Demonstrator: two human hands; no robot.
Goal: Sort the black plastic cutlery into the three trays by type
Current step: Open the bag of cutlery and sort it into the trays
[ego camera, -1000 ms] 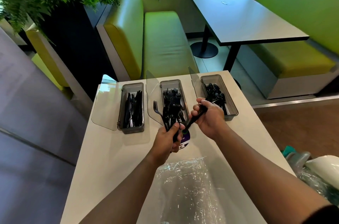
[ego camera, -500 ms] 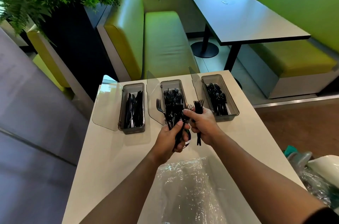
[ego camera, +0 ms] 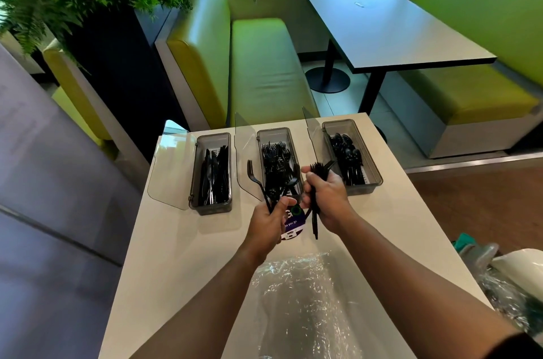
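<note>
On a white table [ego camera: 164, 241], three grey trays are set in a row with their lids raised. Knives [ego camera: 213, 179] are kept in the left tray [ego camera: 194, 170], the middle tray [ego camera: 274, 132] is filled with forks, and spoons [ego camera: 346, 159] are kept in the right tray [ego camera: 373, 167]. A bundle of black cutlery [ego camera: 255, 179] is gripped by the left hand [ego camera: 266, 225] and loose forks [ego camera: 315, 223] by the right hand [ego camera: 329, 197], the two close together. A clear plastic bag [ego camera: 299, 300] is spread nearer. Green benches [ego camera: 258, 65] and a dark dining table [ego camera: 382, 29] are seen beyond.

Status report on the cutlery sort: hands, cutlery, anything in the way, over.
Left hand grips a cutlery bunch. Right hand grips forks, tines up, by the fork tray. Tray lids open, nothing blocking.
</note>
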